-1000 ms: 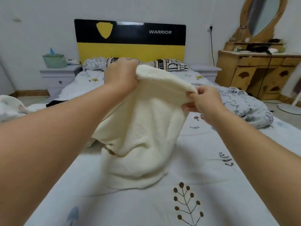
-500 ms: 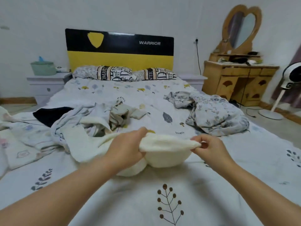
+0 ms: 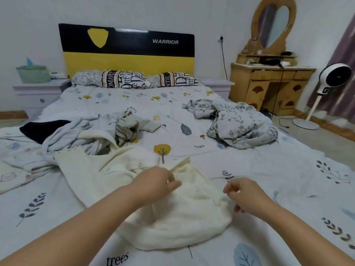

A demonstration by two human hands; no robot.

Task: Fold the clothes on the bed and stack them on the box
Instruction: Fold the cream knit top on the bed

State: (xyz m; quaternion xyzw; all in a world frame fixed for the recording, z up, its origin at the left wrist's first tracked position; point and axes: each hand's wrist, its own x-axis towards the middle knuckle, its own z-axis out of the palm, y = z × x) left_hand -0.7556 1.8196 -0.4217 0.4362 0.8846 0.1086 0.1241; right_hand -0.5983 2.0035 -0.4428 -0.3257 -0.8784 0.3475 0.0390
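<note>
Left hand (image 3: 159, 182) pinches cream sweater (image 3: 178, 223); right hand (image 3: 244, 194) curled beside.

Cream knit garment (image 3: 178, 214) near the bed's front edge. Bed sheet (image 3: 269, 189): pale grey-white, printed with blue-grey leaves, dark sprigs and yellow trees. Pale blue and beige clothes (image 3: 92, 131) toward the left edge, beside a dark, possibly navy, piece (image 3: 42, 129). Grey floral bedding (image 3: 240, 123) at the right edge. Headboard (image 3: 128, 52): black over yellow. Pillows (image 3: 115, 79): black-lettered, grey floral.
</note>
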